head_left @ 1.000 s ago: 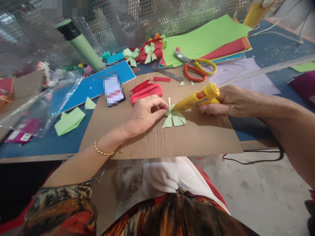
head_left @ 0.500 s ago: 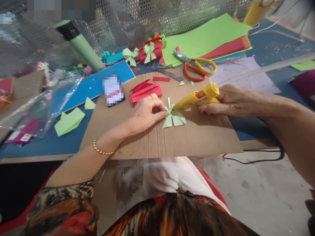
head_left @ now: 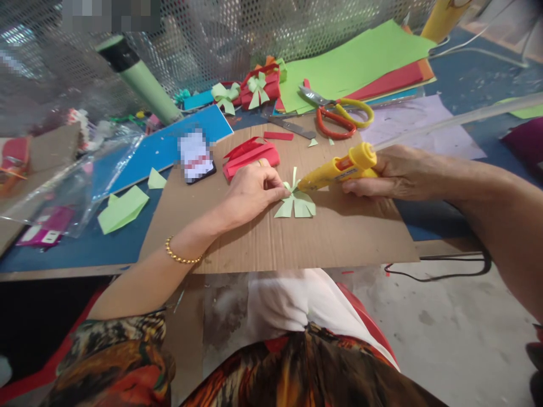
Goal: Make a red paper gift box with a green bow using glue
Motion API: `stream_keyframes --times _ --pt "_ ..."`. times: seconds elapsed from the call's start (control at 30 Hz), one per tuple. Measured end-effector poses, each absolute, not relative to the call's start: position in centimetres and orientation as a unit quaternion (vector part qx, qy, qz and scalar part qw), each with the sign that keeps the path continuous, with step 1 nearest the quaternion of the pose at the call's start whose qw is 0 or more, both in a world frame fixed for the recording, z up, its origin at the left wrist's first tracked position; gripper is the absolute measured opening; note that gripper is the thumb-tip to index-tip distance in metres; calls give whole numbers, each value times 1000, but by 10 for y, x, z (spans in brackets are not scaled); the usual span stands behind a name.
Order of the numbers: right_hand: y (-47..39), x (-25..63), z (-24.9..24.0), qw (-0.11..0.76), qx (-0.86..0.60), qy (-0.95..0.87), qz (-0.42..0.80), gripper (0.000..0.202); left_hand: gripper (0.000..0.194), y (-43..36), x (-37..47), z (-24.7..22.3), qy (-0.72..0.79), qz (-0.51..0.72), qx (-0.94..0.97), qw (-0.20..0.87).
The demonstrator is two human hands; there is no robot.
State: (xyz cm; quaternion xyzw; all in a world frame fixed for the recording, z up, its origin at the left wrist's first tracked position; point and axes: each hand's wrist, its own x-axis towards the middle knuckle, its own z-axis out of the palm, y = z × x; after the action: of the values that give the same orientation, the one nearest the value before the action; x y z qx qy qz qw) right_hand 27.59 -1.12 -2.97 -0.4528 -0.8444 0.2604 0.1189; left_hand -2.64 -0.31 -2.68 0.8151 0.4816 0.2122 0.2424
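My right hand [head_left: 394, 174] is wrapped round a yellow hot glue gun [head_left: 339, 168], its nozzle pointing left. The nozzle tip is at the middle of a light green cut-paper bow [head_left: 300, 206]. From the left, my left hand [head_left: 258, 185] pinches the bow's centre between thumb and fingers. The bow lies over a sheet of brown cardboard [head_left: 339, 237], its cut tails fanned toward me. Just beyond my left hand is a folded red paper piece [head_left: 254, 155], partly hidden by the fingers. A thin glue stick [head_left: 449, 121] runs out of the gun's back.
Scissors with red and yellow handles [head_left: 337, 127] lie beyond the gun, beside a grey metal blade [head_left: 294, 126]. Green paper sheets [head_left: 360, 62], a phone [head_left: 195, 155], a green bottle [head_left: 144, 82] and finished green bows [head_left: 258, 89] stand around. A folded green scrap [head_left: 124, 210] is at left.
The paper bow has turned slightly, its tails shifting left. My left hand has moved a little with it, while the glue gun stays almost in place.
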Motion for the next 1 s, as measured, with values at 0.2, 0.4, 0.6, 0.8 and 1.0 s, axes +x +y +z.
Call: stream_keyframes --times 0.2,0.4,0.6,0.8,1.0 --pt "-8 280 -36 120 -446 -842 280 60 19 -1 -22 -24 492 200 813 240" --pt "-7 280 -36 118 -447 -843 274 59 19 0 -21 -24 496 207 812 227" --pt "-7 280 -36 100 -476 -832 266 58 18 1 -21 -23 494 194 816 230" --pt "-11 277 -29 146 -461 -825 293 61 21 2 -22 -21 496 176 814 246" --pt "-15 273 -24 167 -466 -813 307 65 22 0 -18 -17 501 173 814 238"
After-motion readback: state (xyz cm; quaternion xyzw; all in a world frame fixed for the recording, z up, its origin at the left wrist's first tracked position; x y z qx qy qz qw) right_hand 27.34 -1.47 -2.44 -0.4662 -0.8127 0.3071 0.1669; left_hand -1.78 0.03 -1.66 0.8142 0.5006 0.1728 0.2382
